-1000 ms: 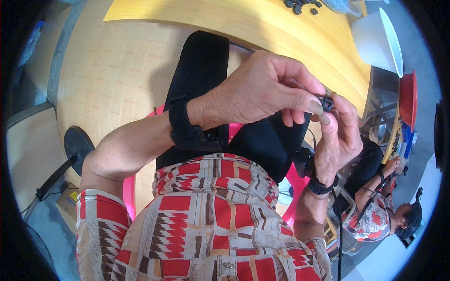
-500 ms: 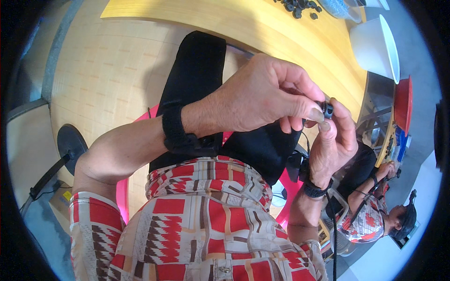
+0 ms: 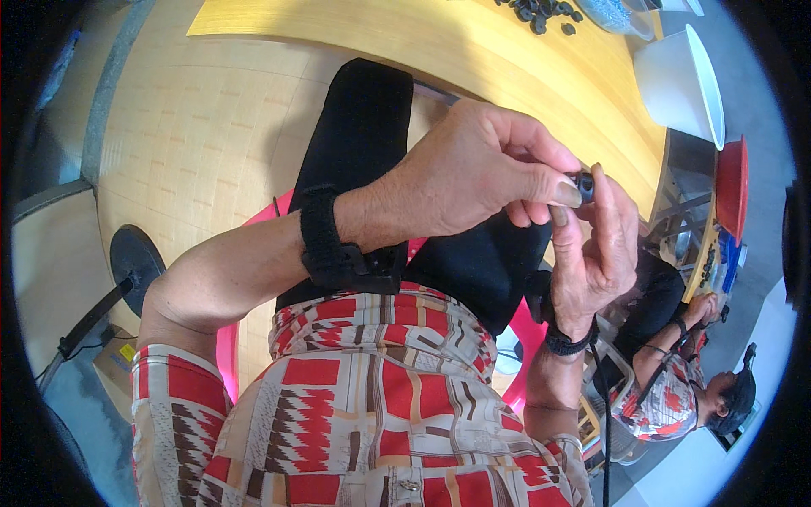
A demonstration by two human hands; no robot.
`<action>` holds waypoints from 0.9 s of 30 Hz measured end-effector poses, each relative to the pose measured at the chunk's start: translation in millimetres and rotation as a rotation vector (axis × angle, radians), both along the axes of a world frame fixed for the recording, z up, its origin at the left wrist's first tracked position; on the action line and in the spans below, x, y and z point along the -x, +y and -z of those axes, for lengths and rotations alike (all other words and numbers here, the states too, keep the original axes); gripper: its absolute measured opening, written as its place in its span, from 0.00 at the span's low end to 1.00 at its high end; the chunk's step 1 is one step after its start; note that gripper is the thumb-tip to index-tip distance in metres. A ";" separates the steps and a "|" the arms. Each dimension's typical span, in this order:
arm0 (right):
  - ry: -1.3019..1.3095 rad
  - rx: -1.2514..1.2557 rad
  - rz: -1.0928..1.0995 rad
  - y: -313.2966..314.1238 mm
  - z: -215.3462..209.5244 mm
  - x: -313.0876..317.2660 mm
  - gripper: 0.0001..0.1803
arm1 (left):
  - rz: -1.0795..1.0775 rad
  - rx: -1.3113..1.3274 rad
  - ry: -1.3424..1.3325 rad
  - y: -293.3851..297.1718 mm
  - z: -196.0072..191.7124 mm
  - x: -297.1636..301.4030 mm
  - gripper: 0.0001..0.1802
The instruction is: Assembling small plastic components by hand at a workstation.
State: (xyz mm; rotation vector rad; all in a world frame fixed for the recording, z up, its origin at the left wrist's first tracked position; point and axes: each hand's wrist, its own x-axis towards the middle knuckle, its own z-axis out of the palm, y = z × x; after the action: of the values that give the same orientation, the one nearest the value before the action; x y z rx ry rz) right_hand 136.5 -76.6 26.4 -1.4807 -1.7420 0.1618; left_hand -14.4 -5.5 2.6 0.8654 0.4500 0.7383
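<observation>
The big wooden table is curving across the top, and everything is sitting relative to it. A white bowl is resting on its right end, with a red bowl just past that edge. Below the table edge, over the lap, the left hand and right hand are meeting, fingertips of both pinching together on a small black part. More small black pieces are lying on the table's far side, well apart from the hands.
</observation>
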 end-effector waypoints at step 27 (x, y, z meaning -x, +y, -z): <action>-0.012 0.041 0.009 15.8 7.4 -1.5 0.17 | 0.050 0.435 -0.036 -6.1 -0.9 -3.5 0.12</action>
State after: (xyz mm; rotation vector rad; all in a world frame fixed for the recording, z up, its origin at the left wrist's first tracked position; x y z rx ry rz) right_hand 138.0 -60.7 19.0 -1.5209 -1.7508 0.1855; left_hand -11.0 -11.5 3.5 0.4533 0.5306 0.5786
